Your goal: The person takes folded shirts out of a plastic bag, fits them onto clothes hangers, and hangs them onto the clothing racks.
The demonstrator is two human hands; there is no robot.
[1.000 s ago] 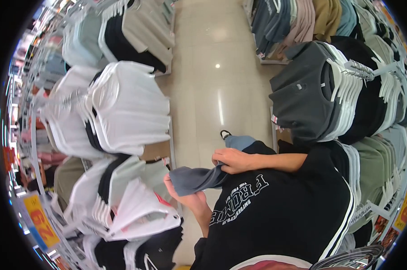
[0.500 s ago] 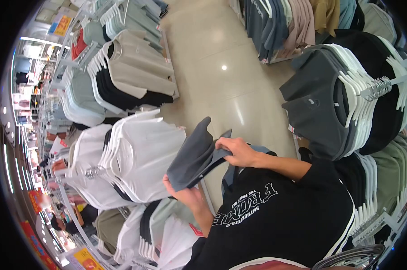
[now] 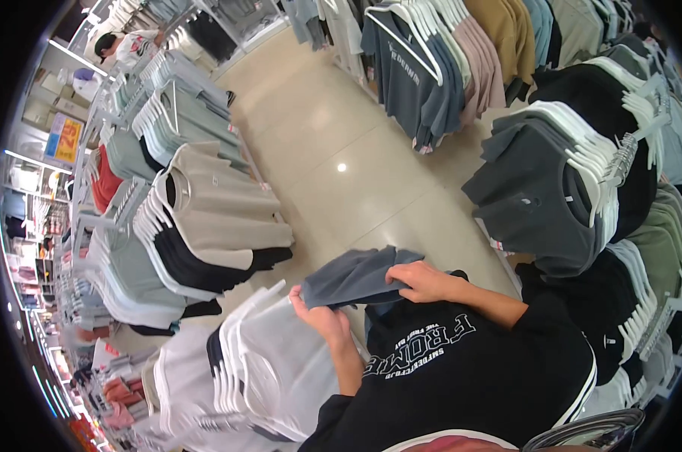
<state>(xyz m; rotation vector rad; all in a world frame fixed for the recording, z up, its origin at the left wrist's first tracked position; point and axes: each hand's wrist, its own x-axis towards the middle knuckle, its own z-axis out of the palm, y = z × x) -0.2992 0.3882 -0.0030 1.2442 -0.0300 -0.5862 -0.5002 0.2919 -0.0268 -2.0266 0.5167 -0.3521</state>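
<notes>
Stretched between my two hands is a folded piece of dark grey clothing (image 3: 352, 276), held in front of my black shirt; its exact kind does not show. My left hand (image 3: 322, 320) grips its left end, the thumb up along the edge. At the other end, my right hand (image 3: 420, 282) pinches the cloth with its fingers over the top. Just left of my left forearm hang white T-shirts (image 3: 281, 369) on white hangers.
A beige T-shirt (image 3: 220, 200) hangs at the front of the left rack. Dark grey T-shirts (image 3: 518, 196) hang on the right, near my right arm. Farther up hangs a blue-grey printed T-shirt (image 3: 409, 83). A tiled aisle (image 3: 333, 135) runs between. Another person (image 3: 134, 49) stands far back left.
The grey clothing has gone from tilted upright to lying more level, lower and nearer my body. Both hands still hold it. My view has shifted, showing more of the far aisle.
</notes>
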